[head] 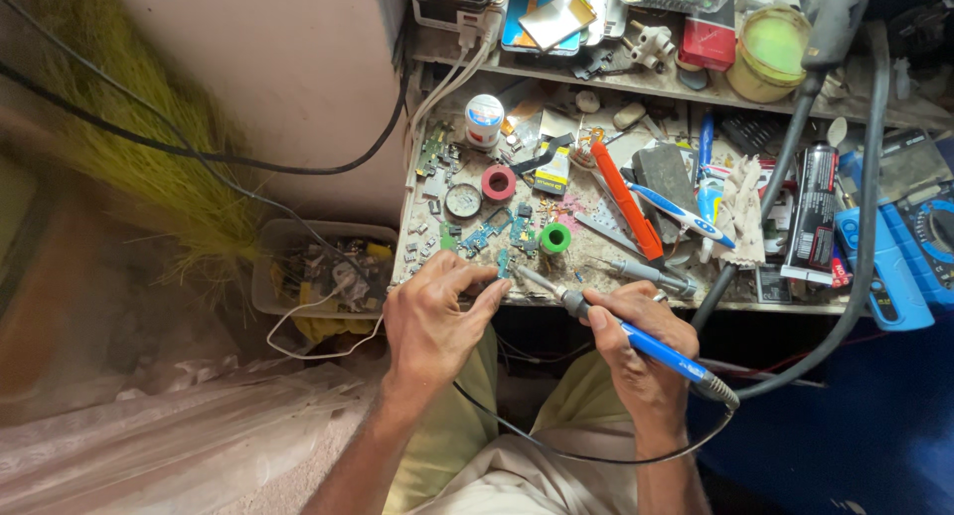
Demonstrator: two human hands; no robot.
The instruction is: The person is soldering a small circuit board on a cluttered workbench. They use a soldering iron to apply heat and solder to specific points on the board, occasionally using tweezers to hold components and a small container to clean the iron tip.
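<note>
Small board: a small green-and-blue circuit board piece (503, 264) stands at the near edge of the cluttered workbench (596, 294), pinched between the fingertips of the left hand.
Left hand: the left hand (437, 316) grips that board piece with thumb and forefinger, the other fingers curled beneath; its wrist rests just off the bench edge.
Soldering iron: a blue-handled soldering iron with a grey metal tip (616, 328) slants up-left, its tip (524, 272) touching or just beside the held board; which of the two I cannot tell.
Right hand: the right hand (641, 341) is closed around the iron's handle like a pen, with the black cable (556, 445) trailing down across the lap.
Progress: judging from the pose, work on the board is mid-way; tip and board are together, the joint itself too small to see, so whether solder has flowed cannot be told.
Near things: a green tape roll (555, 239) and a pink tape roll (498, 183) lie just behind the board, among loose blue-green board scraps (484, 235).
Further out: an orange-handled cutter (626, 201), a white-and-blue toothbrush (681, 215) and a blue multimeter (924, 242) sit to the right.
Off bench: a clear plastic tub of parts (323, 271) sits left of the bench, below.
</note>
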